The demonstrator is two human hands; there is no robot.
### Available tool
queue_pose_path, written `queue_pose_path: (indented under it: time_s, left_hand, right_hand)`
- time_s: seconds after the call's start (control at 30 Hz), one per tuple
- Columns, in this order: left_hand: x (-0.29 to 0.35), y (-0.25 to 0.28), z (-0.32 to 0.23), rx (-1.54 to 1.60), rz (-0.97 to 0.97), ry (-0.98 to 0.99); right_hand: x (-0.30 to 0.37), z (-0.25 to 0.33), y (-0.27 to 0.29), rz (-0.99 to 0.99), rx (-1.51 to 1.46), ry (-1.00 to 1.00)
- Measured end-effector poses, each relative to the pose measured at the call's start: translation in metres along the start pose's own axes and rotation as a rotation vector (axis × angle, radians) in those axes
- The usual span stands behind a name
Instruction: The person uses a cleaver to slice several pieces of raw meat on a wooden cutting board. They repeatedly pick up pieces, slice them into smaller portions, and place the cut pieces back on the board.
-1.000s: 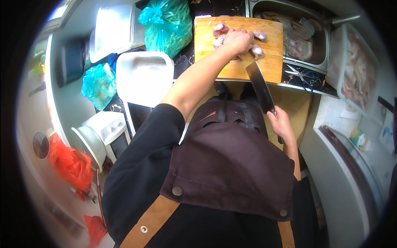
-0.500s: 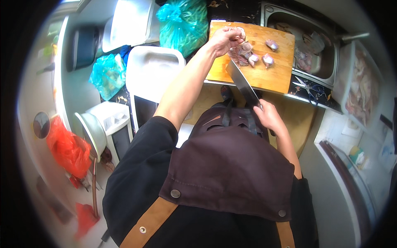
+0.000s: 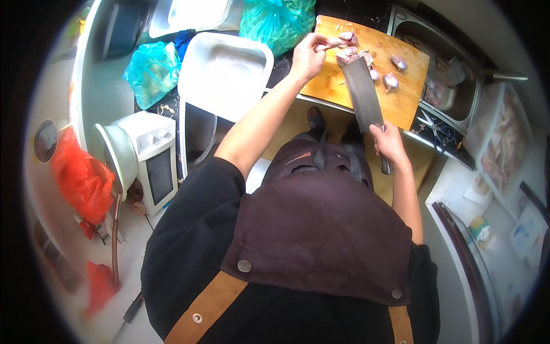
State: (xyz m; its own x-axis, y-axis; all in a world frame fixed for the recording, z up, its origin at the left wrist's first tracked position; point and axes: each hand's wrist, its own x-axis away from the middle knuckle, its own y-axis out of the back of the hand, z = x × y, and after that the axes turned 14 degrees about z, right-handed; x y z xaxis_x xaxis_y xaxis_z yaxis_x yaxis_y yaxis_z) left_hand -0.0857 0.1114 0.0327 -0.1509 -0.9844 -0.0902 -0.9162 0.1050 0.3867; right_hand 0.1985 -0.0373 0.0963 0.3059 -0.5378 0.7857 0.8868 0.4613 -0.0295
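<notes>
My left hand (image 3: 308, 57) is closed at the left part of a wooden cutting board (image 3: 409, 103), pinching a pale, elongated piece of raw meat (image 3: 333, 42). Its far end touches or lies close to a pinkish chunk; I cannot tell whether they are joined. In my right hand (image 3: 389, 141) is the handle of a cleaver (image 3: 364, 94). The wide blade slants over the board's near edge, its tip beside a cluster of cut pinkish pieces (image 3: 346, 56). Two separate pinkish-white chunks lie right of the blade, one (image 3: 399, 63) farther away and one (image 3: 391, 82) nearer.
A white basin (image 3: 226, 77) stands left of the board, with teal plastic bags (image 3: 275, 23) beyond and beside it. On the right are a metal sink (image 3: 465, 94) holding raw meat, scissors (image 3: 431, 124) and a clear tub (image 3: 503, 135) of raw meat. A white microwave (image 3: 152, 146) stands at left.
The view has shifted, moving the board rightward in the picture. My left hand has drawn back toward the board's left edge with the pale piece. The cleaver's blade has turned, showing its broad side.
</notes>
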Motion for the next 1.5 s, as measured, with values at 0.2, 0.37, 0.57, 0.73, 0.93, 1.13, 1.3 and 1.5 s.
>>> queue_pose_path:
  time_s: [0.2,0.37,0.57,0.73,0.93,1.13,1.3,1.5]
  left_hand:
    - [0.064,0.015,0.026,-0.752,0.49,-0.455]
    - [0.079,-0.004,0.022,-0.493,0.171,-0.054]
    - [0.069,-0.03,0.021,-0.43,0.181,0.218]
    - [0.065,-0.025,0.025,-0.468,0.201,0.04]
    - [0.061,-0.021,0.015,-0.481,0.197,-0.052]
    - [0.07,-0.023,0.031,-0.532,0.129,0.094]
    - [0.081,-0.025,0.031,-0.47,0.115,0.194]
    - [0.075,-0.033,0.006,-0.473,0.092,0.394]
  right_hand:
    - [0.01,-0.006,-0.01,-0.044,0.094,0.048]
    - [0.018,-0.012,-0.022,-0.131,0.294,0.203]
    - [0.03,-0.004,-0.052,-0.118,0.461,0.193]
    - [0.038,0.023,-0.039,-0.04,0.388,0.096]
    - [0.031,0.025,-0.047,0.041,0.444,0.102]
    - [0.032,0.032,-0.046,0.027,0.343,0.075]
    - [0.019,0.026,-0.045,-0.004,0.366,0.148]
    - [0.0,0.008,-0.05,-0.035,0.353,0.196]
